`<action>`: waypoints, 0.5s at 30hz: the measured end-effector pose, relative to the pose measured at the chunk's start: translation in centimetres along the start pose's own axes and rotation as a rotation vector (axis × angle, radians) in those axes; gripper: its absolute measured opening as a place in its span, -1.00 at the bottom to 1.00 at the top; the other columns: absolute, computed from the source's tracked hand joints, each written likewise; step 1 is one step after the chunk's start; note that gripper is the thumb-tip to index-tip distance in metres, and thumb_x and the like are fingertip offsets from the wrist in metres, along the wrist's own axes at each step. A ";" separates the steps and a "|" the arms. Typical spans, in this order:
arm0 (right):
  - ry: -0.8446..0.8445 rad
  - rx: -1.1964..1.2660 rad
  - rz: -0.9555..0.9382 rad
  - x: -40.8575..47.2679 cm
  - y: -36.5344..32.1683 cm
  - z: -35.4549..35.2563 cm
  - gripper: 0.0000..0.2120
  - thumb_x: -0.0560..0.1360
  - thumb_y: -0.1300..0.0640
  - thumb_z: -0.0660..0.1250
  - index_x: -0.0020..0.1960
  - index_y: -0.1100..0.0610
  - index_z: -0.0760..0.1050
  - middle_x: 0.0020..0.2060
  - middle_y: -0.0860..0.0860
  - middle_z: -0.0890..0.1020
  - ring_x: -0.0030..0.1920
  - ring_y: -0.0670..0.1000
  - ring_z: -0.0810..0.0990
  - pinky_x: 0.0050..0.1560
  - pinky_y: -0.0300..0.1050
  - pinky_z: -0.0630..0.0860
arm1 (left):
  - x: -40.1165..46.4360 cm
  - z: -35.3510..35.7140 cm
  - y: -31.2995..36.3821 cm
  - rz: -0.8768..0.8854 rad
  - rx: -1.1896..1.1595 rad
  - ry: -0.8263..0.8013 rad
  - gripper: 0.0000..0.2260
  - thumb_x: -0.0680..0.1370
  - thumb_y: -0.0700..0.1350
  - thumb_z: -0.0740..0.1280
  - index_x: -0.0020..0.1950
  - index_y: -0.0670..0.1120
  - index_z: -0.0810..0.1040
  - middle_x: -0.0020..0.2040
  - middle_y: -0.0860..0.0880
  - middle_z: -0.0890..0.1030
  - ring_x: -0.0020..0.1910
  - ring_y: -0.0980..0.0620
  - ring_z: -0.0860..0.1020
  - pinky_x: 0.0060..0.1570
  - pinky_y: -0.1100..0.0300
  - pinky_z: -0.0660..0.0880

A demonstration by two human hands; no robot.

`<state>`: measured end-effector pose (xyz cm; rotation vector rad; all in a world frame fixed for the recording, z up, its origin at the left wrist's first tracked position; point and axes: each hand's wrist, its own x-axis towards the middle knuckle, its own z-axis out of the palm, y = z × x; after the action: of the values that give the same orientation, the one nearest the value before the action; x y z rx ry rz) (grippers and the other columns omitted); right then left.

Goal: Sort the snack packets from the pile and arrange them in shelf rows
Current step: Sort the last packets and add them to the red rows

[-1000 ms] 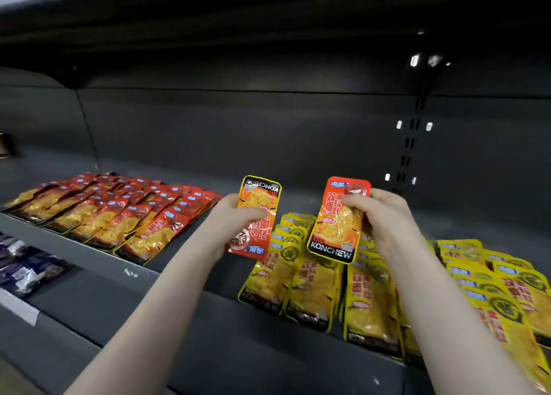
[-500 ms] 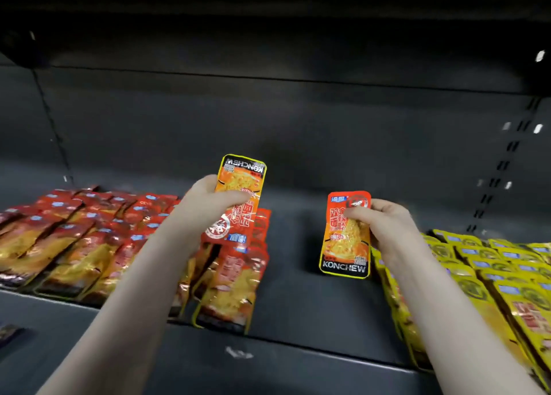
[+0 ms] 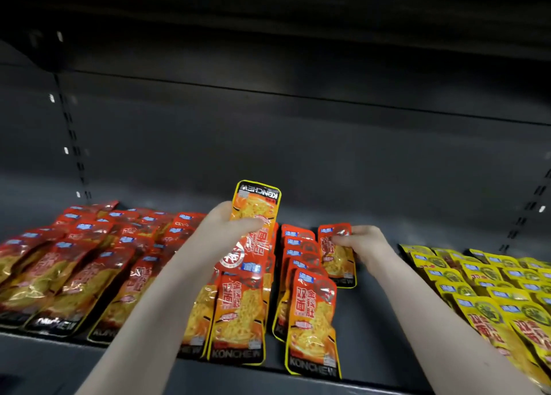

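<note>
My left hand (image 3: 228,230) grips an orange-red snack packet (image 3: 253,212) upside down, raised above the middle rows of the shelf. My right hand (image 3: 362,245) pinches the top of a second orange-red packet (image 3: 337,260), which lies low on the dark shelf just right of the rightmost red row (image 3: 304,299). Overlapping rows of red packets (image 3: 89,263) fill the shelf's left half. Rows of yellow packets (image 3: 489,290) lie at the right.
The dark grey shelf (image 3: 372,329) has a bare strip between the red rows and the yellow rows, under my right forearm. Its back wall (image 3: 298,144) and the shelf above are dark. Slotted uprights (image 3: 74,144) run up both sides.
The view has swung left along the shelf. My right hand has lowered its packet down beside the rightmost red row. My left hand still holds its packet up.
</note>
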<state>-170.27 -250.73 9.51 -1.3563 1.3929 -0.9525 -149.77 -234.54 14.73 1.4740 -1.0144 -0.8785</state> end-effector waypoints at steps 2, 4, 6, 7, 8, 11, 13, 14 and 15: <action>0.015 -0.067 -0.012 0.5 0.3 0.2 -0.83 0.35 0.33 0.49 -0.08 0.29 0.60 -0.23 0.15 0.64 -0.23 0.11 0.62 -0.08 -0.05 0.57 | 0.0 -0.1 0.0 0.002 0.013 -0.015 -0.86 0.49 -0.08 0.40 0.03 0.01 0.52 -0.13 -0.01 0.66 -0.16 0.03 0.64 -0.23 0.17 0.47; 0.035 -0.147 -0.025 1.0 0.4 0.2 -0.83 0.34 0.26 0.52 -0.11 0.24 0.60 -0.21 0.12 0.64 -0.18 0.10 0.63 -0.04 -0.07 0.55 | 0.0 0.0 0.0 0.002 0.015 -0.026 -0.86 0.50 -0.08 0.39 0.02 0.01 0.51 -0.12 -0.01 0.66 -0.16 0.03 0.64 -0.22 0.17 0.48; 0.066 -0.227 -0.038 1.7 0.7 0.1 -0.84 0.33 0.20 0.53 -0.14 0.20 0.60 -0.20 0.11 0.65 -0.14 0.10 0.64 0.02 -0.03 0.57 | 0.0 0.2 0.0 0.005 0.027 -0.048 -0.86 0.51 -0.08 0.38 0.03 0.01 0.50 -0.07 -0.03 0.66 -0.12 0.02 0.64 -0.18 0.16 0.50; 0.077 -0.265 -0.049 1.9 0.9 0.0 -0.85 0.33 0.18 0.53 -0.17 0.18 0.60 -0.20 0.11 0.66 -0.13 0.11 0.65 0.04 0.00 0.57 | 0.1 0.4 0.0 0.012 0.042 -0.060 -0.86 0.51 -0.07 0.38 0.05 0.01 0.50 -0.05 -0.03 0.66 -0.10 0.02 0.64 -0.14 0.15 0.52; 0.088 -0.301 -0.059 2.0 1.1 -0.1 -0.85 0.33 0.15 0.53 -0.19 0.17 0.60 -0.20 0.11 0.67 -0.12 0.11 0.65 0.04 0.02 0.58 | 0.1 0.6 0.0 0.019 0.060 -0.072 -0.86 0.51 -0.07 0.37 0.05 0.01 0.50 -0.03 -0.03 0.65 -0.07 0.01 0.63 -0.08 0.12 0.53; 0.115 -0.406 -0.088 2.2 1.7 -0.2 -0.78 0.36 0.04 0.50 -0.16 0.20 0.62 -0.21 0.11 0.68 -0.14 0.10 0.65 -0.08 -0.07 0.56 | 0.2 1.3 0.2 0.030 0.126 -0.110 -0.83 0.52 -0.07 0.36 0.08 0.01 0.48 0.02 -0.05 0.63 0.00 -0.02 0.61 0.12 -0.03 0.52; 0.127 -0.485 -0.114 2.0 1.6 -0.2 -0.75 0.40 -0.02 0.46 -0.13 0.18 0.61 -0.20 0.09 0.65 -0.14 0.08 0.61 -0.20 -0.15 0.43 | 0.4 2.0 0.4 0.041 0.182 -0.145 -0.81 0.52 -0.07 0.35 0.12 0.01 0.47 0.05 -0.04 0.61 0.03 -0.01 0.60 0.12 0.00 0.51; 0.133 -0.501 -0.127 2.0 1.6 -0.2 -0.73 0.40 -0.03 0.45 -0.06 0.16 0.60 -0.14 0.09 0.64 -0.08 0.08 0.59 -0.18 -0.16 0.39 | 0.4 2.3 0.6 0.045 0.203 -0.160 -0.80 0.52 -0.08 0.35 0.12 0.01 0.46 0.06 -0.04 0.61 0.03 0.00 0.59 0.07 0.06 0.51; 0.141 -0.497 -0.140 2.1 1.6 -0.2 -0.68 0.40 -0.02 0.46 0.05 0.15 0.57 -0.05 0.08 0.63 0.01 0.09 0.58 -0.12 -0.17 0.37 | 0.4 2.7 0.8 0.048 0.223 -0.172 -0.80 0.52 -0.09 0.35 0.13 0.00 0.45 0.05 -0.05 0.60 0.02 0.00 0.59 0.00 0.12 0.49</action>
<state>-170.79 -252.69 7.83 -1.7988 1.7365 -0.8341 -152.23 -235.89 15.16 1.5716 -1.3040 -0.8917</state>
